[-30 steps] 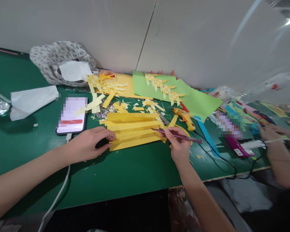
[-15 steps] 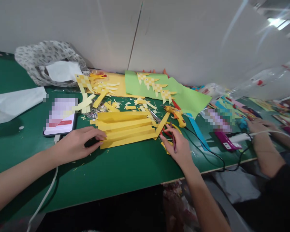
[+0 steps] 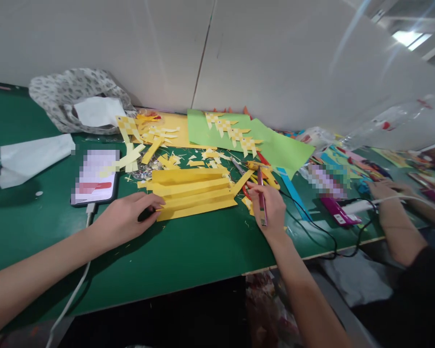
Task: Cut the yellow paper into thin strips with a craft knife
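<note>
A yellow sheet of paper (image 3: 194, 197), pleated lengthwise into several ridges, lies on the green table. My left hand (image 3: 132, 217) grips its left end, thumb below and fingers bent over the edge. Just off the paper's right end is my right hand (image 3: 270, 208), closed around a slim purple pen-like tool (image 3: 262, 195) whose exact kind I cannot make out. Its upper end points toward the hot glue gun (image 3: 266, 175). Scissors (image 3: 238, 166) with red handles lie partly hidden beyond that hand. A narrow yellow strip (image 3: 242, 180) touches the sheet's right end.
Several woven yellow paper fish (image 3: 235, 133) rest on green sheets (image 3: 282, 150) at the back. A phone (image 3: 96, 179) with a white cable lies left. Paper scraps (image 3: 197, 163) litter the middle. Black cords cross the right, near another person's hand (image 3: 384, 193).
My right hand has turned, and the slim tool now stands more upright in it. My left hand still grips the pleated paper. The whole view has shifted slightly.
</note>
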Tool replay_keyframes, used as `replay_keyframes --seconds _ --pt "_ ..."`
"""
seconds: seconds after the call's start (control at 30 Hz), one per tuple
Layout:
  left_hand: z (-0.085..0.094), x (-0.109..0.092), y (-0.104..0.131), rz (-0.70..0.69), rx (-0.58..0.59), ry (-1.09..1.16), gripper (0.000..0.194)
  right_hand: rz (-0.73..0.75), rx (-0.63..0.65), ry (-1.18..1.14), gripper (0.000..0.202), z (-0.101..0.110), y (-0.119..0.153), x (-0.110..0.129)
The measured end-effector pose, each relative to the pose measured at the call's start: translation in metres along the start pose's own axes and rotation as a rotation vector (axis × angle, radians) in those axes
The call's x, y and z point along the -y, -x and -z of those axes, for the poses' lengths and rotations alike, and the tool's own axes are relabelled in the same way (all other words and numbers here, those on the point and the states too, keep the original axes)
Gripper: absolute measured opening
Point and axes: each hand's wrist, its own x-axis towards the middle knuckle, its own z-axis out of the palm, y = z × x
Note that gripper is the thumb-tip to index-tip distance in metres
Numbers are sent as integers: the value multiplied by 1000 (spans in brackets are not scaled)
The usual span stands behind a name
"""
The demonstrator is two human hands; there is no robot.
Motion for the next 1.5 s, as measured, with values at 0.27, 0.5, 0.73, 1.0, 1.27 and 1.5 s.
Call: replay_keyframes --seconds 0.27,0.5,0.73,1.0,1.27,1.5 --pt "2 4 -1 8 42 81 22 -177 536 -978 53 -5 -8 92" --pt "6 1 -1 48 81 80 25 -460 568 -1093 37 -35 -16 128" --pt "7 1 -1 88 111 78 27 -570 530 -1020 29 -53 -13 121" --pt "7 -1 -2 119 126 72 26 -507 481 -910 21 -56 -8 128" --pt "6 1 -3 121 140 109 26 -466 508 -888 22 -56 -8 127" --pt "6 2 -4 105 151 123 25 -484 525 -862 22 -53 -11 119"
